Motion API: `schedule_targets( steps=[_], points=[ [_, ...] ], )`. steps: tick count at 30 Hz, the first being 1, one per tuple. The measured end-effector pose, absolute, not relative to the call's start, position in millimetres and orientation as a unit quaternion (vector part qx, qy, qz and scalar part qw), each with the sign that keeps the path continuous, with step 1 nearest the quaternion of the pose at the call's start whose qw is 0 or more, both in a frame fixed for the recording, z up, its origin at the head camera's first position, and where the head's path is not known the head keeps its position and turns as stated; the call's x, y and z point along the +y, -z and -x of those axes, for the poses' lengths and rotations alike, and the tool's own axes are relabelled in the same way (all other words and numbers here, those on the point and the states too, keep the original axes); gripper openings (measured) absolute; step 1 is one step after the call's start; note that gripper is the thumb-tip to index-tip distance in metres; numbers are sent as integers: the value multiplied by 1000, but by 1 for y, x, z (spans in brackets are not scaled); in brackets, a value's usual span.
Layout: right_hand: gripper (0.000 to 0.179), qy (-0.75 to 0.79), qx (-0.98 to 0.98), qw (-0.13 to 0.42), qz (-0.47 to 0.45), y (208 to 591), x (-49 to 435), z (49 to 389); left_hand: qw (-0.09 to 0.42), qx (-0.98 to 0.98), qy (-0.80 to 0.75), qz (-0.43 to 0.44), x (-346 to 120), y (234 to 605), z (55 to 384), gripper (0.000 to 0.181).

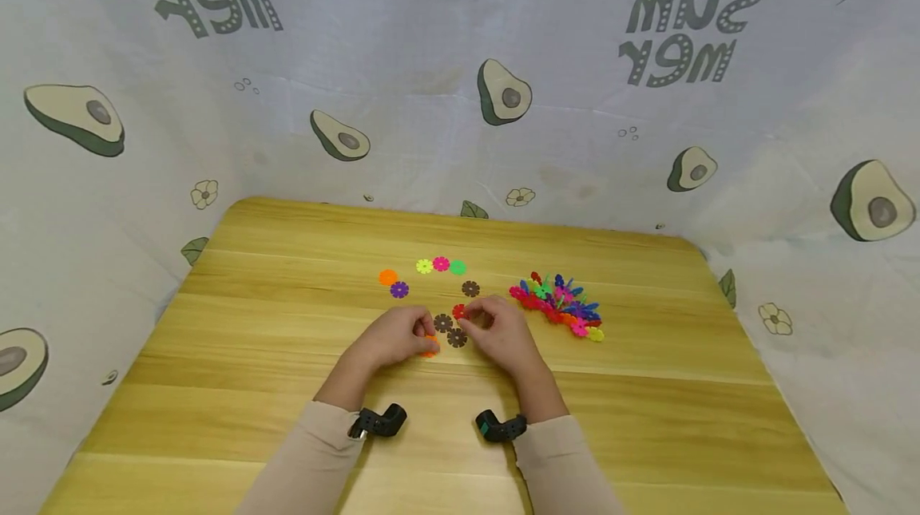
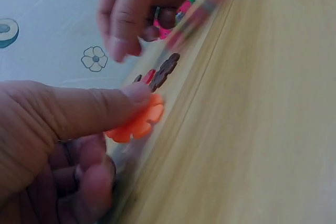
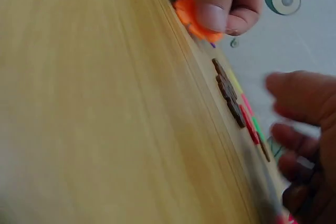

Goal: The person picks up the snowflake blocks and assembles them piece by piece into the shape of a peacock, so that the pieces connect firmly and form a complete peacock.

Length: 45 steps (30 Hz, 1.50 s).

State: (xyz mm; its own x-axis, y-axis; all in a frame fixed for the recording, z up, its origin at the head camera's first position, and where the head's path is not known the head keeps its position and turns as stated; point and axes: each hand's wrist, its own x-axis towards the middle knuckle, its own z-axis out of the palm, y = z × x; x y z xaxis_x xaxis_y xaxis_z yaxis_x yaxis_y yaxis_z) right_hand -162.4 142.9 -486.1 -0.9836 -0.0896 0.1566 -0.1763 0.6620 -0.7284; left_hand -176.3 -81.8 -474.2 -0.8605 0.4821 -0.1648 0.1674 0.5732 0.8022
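Between the thumb and fingers of my left hand [image 1: 398, 334] is an orange flower-shaped disc [image 2: 137, 124], its notched edge showing past the thumb in the left wrist view. My right hand [image 1: 499, 331] is over the table beside a red disc [image 1: 458, 311]; in the right wrist view its thumb and fingers are apart with nothing between them. Two brown discs [image 1: 457, 338] lie side by side between the hands, touching or overlapping in this view. Another brown disc [image 1: 470, 288] lies just beyond the red one.
To the right is a heap of many-coloured discs [image 1: 557, 306]. Farther back lie a yellow disc [image 1: 425, 266], a pink disc [image 1: 441, 263] and a green disc [image 1: 458, 267] in a row. An orange disc [image 1: 388, 277] and a purple disc [image 1: 398, 290] sit left of them. A printed cloth [image 1: 431, 140] hangs behind the table.
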Motion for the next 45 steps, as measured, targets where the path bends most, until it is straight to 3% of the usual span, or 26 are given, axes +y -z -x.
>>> schedule_targets(
  steps=[5,9,12,17,30,36,39,45],
  points=[
    [31,-307,-948,-36,-71,479,134,157,200,829,-503,-137,-85,480,183,14],
    [19,-308,-946,-55,-88,474,129,157,202,789,-571,-108,-86,483,186,17],
    [18,-312,-945,-47,-84,474,126,157,207,762,-606,-96,-87,485,187,22],
    [32,-272,-961,-28,-50,475,123,157,211,737,-636,-89,-87,488,189,21],
    [30,-251,-967,-31,-23,474,116,156,191,724,-661,-49,-88,494,192,19],
    [11,-440,-897,-11,-40,486,113,160,185,707,-681,-43,-88,493,192,19],
    [11,-553,-832,-7,-43,493,112,161,182,696,-694,-42,-87,492,193,21],
    [8,-558,-826,40,-66,497,112,162,177,682,-708,-46,-87,490,194,21]
  ],
)
